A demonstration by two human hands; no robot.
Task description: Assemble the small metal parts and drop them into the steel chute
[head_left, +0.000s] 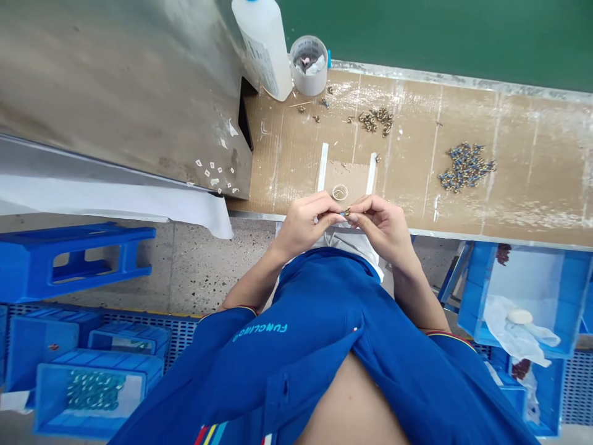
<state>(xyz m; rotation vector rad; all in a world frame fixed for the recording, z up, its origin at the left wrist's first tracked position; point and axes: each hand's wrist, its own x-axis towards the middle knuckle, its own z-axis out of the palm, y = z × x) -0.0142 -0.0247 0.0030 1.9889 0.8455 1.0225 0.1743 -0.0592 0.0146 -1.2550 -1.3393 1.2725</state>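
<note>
Here we go: my left hand (301,225) and my right hand (382,227) are up at the front edge of the bench (514,148), wrists angled in, elbows out to either side. Both hands are pinched closed, fingertips meeting at the center of the frame on a tiny brass part (346,212). My fingers nearly hide it, so I can't make out its exact shape. Just above my fingers, a clear ring (340,193) lies on a square of cardboard (347,182) between two strips of white tape (323,167). Farther along the bench, there's a heap of brass parts (375,120) at top center and a bigger pile of blue-and-brass parts (466,167) to the right. A white plastic bottle (264,46) and a small cup (309,65) stand at the top of the frame.
</note>
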